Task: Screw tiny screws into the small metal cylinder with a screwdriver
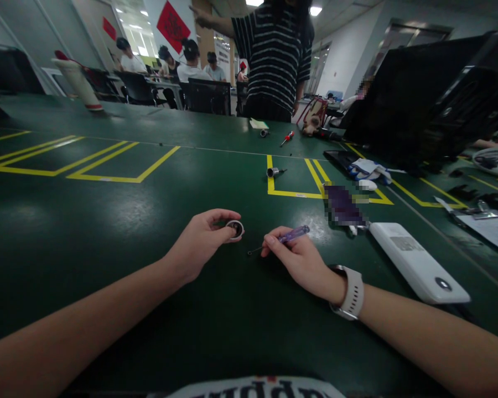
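My left hand [205, 240] is closed around a small round ring-shaped part [239, 229] with a light rim and a dark inside; its exact kind I cannot make out. Between the fingers and thumb of my right hand [296, 257] is a screwdriver [295, 234] with a translucent purple handle. Its thin shaft points left and down, and a tiny dark piece [249, 253] shows at the tip, close to the green table [216, 320]. The tip and the ring-shaped part are apart. A pale watch strap [354, 293] circles my right wrist.
Farther off lie a metal cylindrical part [273, 172] and a red-handled screwdriver [288, 138]. To the right are a white power bank [415, 260], a blurred dark purple item [342, 204], a glove [369, 169], a clipboard [489, 224] and a black monitor [431, 99]. A person in a striped shirt [274, 61] stands across the table.
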Action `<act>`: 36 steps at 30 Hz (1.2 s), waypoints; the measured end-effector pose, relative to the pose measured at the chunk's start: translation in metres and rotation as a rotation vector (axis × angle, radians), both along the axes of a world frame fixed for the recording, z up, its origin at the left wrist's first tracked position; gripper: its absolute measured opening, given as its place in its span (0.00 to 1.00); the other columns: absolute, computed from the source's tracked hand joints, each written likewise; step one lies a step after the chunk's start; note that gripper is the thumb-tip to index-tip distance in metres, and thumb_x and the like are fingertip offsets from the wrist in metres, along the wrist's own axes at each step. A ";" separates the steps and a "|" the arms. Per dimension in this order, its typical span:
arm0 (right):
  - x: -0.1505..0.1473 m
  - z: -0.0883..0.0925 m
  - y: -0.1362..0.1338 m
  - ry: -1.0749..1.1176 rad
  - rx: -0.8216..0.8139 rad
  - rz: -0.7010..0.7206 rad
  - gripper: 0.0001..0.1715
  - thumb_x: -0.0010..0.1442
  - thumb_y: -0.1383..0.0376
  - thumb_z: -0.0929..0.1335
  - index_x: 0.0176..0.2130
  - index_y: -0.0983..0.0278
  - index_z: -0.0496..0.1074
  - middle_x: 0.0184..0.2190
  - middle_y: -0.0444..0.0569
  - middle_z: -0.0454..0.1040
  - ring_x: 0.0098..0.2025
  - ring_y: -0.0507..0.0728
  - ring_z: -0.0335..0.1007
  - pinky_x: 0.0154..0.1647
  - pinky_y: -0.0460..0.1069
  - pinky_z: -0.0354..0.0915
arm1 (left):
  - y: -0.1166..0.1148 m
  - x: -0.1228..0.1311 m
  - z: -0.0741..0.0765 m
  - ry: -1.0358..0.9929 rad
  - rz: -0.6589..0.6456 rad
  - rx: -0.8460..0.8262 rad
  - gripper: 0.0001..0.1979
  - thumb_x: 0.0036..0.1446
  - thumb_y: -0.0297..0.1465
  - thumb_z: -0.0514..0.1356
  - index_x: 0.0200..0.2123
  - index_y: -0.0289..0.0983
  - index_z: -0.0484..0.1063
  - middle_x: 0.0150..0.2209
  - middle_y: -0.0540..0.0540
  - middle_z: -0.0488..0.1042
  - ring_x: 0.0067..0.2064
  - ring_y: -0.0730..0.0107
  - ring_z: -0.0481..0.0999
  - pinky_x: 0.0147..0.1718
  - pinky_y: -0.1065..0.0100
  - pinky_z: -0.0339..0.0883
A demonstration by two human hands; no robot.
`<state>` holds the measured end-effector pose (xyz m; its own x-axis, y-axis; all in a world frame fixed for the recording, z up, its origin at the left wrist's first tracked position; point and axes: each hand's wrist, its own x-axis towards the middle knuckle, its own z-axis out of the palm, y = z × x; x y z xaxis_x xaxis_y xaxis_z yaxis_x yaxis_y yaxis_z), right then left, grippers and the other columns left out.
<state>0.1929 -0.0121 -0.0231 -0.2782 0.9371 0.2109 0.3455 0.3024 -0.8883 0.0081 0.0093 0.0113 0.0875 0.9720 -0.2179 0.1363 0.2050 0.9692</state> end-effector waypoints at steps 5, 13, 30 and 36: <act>0.003 -0.001 -0.005 -0.127 0.109 0.022 0.15 0.63 0.60 0.61 0.30 0.64 0.70 0.26 0.45 0.72 0.29 0.52 0.69 0.31 0.47 0.63 | 0.003 -0.003 -0.008 -0.010 -0.031 0.024 0.18 0.45 0.28 0.65 0.42 0.34 0.71 0.39 0.44 0.77 0.41 0.64 0.77 0.47 0.61 0.68; 0.002 -0.003 -0.010 -0.231 0.433 0.115 0.07 0.62 0.67 0.63 0.32 0.64 0.68 0.27 0.44 0.72 0.32 0.52 0.67 0.40 0.51 0.62 | 0.003 -0.003 -0.009 -0.019 -0.022 0.059 0.14 0.43 0.26 0.65 0.37 0.34 0.70 0.38 0.44 0.76 0.41 0.63 0.76 0.45 0.60 0.69; 0.004 -0.001 -0.011 -0.223 0.708 0.148 0.09 0.61 0.70 0.63 0.43 0.64 0.68 0.41 0.52 0.75 0.46 0.55 0.70 0.49 0.53 0.65 | -0.002 -0.002 -0.013 0.007 -0.136 0.077 0.15 0.45 0.26 0.63 0.40 0.35 0.72 0.34 0.48 0.79 0.37 0.69 0.78 0.41 0.66 0.70; 0.004 0.000 -0.011 -0.260 0.723 0.160 0.10 0.61 0.71 0.63 0.44 0.64 0.67 0.41 0.52 0.75 0.46 0.55 0.70 0.47 0.54 0.65 | -0.007 0.001 -0.010 0.044 -0.152 0.131 0.13 0.46 0.25 0.62 0.39 0.34 0.73 0.32 0.48 0.79 0.35 0.69 0.78 0.38 0.67 0.71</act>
